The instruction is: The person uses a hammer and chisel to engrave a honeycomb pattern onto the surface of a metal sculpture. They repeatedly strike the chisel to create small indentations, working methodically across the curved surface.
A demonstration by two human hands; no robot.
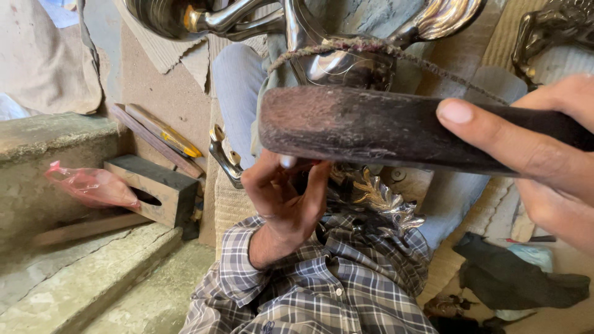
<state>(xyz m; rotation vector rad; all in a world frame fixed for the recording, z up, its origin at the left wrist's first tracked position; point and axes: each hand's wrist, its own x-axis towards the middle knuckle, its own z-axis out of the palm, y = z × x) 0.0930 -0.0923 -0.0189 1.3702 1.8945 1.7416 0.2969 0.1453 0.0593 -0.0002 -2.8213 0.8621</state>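
My right hand (544, 154) grips a dark wooden tool (371, 127), a thick flat bar held level across the middle of the view. Below it my left hand (286, 198), in a checked sleeve, is curled around a silvery ornate metal piece (377, 201) with leaf-shaped relief that rests on my lap. What the left fingertips pinch is hidden behind the wooden bar. Higher up a large polished metal figure (334, 37) stands between my knees, tied with a brown cord (371, 46).
A small wooden block with a slot (151, 188) and a pink plastic bag (93, 185) lie at the left by stone steps (93, 278). Flat wooden sticks (158, 136) lean nearby. A dark cloth (520, 278) lies at the lower right; another metal casting (550, 28) sits top right.
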